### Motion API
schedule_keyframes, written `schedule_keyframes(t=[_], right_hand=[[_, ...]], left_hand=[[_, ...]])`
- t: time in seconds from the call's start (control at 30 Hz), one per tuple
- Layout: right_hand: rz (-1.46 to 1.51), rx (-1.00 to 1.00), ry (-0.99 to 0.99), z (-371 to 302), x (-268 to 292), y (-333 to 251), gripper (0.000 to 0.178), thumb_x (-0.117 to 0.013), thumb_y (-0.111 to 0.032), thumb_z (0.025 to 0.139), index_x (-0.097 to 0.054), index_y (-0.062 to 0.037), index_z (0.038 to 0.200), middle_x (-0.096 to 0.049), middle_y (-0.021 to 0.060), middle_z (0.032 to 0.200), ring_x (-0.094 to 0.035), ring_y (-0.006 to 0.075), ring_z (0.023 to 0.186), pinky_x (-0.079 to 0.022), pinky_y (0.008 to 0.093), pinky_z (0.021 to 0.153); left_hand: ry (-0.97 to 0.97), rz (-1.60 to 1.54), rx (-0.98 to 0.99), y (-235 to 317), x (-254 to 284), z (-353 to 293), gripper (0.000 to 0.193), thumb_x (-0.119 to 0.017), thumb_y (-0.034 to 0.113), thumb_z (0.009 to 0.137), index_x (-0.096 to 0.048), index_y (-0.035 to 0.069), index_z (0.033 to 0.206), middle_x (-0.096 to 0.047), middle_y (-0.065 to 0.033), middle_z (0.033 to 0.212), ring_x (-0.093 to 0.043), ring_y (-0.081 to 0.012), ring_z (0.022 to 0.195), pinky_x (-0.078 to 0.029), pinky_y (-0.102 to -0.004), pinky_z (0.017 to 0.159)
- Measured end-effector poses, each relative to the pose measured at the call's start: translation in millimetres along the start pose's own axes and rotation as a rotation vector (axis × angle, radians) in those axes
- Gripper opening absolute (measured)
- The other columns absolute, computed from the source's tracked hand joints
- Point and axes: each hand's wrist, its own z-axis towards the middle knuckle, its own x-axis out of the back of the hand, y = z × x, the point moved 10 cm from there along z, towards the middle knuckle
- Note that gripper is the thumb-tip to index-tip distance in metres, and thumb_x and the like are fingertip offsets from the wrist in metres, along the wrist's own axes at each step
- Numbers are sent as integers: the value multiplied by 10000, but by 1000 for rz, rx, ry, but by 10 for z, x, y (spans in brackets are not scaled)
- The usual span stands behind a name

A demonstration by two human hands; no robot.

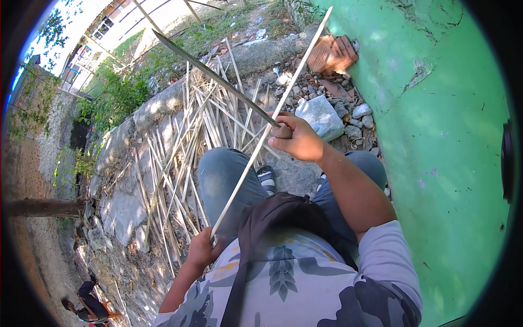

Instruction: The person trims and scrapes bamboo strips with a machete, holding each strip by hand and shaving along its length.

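Observation:
My left hand [202, 249] is closed around the lower end of a long, pale bamboo strip [243, 171], near my left hip. The strip slants up and to the right, across my left thigh and past my other hand. A long-bladed knife, like a machete [217, 79], has its wooden handle in my closed right hand [300, 140]. Its dark blade points up and to the left, crossing the strip close to the handle. Whether the fingers of that hand also press on the strip is hard to make out.
Many loose strips [163, 191] lie on the stony ground in front and to the left. A pale stone block [320, 119], rubble and reddish tiles [332, 54] sit beside a green wall [436, 163] on my right. Another person [91, 302] is at the far lower left.

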Motion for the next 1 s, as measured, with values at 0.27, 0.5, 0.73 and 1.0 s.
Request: schedule_keyframes(t=[0.27, 0.5, 0.73, 1.0], right_hand=[[27, -75, -4, -18, -40, -15, 416, -826, -192, 797, -672, 21, 1120, -590, 113, 1271, -575, 215, 1143, -454, 349, 987], [66, 16, -29, -72, -82, -212, 434, -822, -195, 807, -658, 57, 1121, -590, 123, 1240, -597, 211, 1096, -475, 341, 950], [-211, 31, -56, -122, 119, -481, 257, -773, -220, 749, -666, -46, 904, -673, 149, 842, -681, 327, 815, -534, 405, 743], [-690, 125, -58, -217, 32, -523, 180, -730, -229, 766, -608, -121, 843, -671, 121, 721, -686, 373, 731, -531, 471, 633]], left_hand=[[-184, 59, 88, -48, 22, 20, 368, -781, 309, 854, -635, 24, 1034, -622, -126, 687, -628, -285, 596, -500, -381, 577], [-107, -266, 164, -113, -96, 150, 205, -683, 203, 903, -619, 10, 923, -583, -68, 689, -552, -150, 637, -450, -339, 587], [11, -441, 101, -127, -132, 249, 84, -575, 72, 937, -601, 5, 894, -550, -12, 687, -489, -81, 652, -397, -285, 573], [51, -345, 103, 408, 142, 694, 234, -730, 234, 924, -647, 16, 907, -599, -21, 662, -523, -81, 592, -432, -293, 540]])
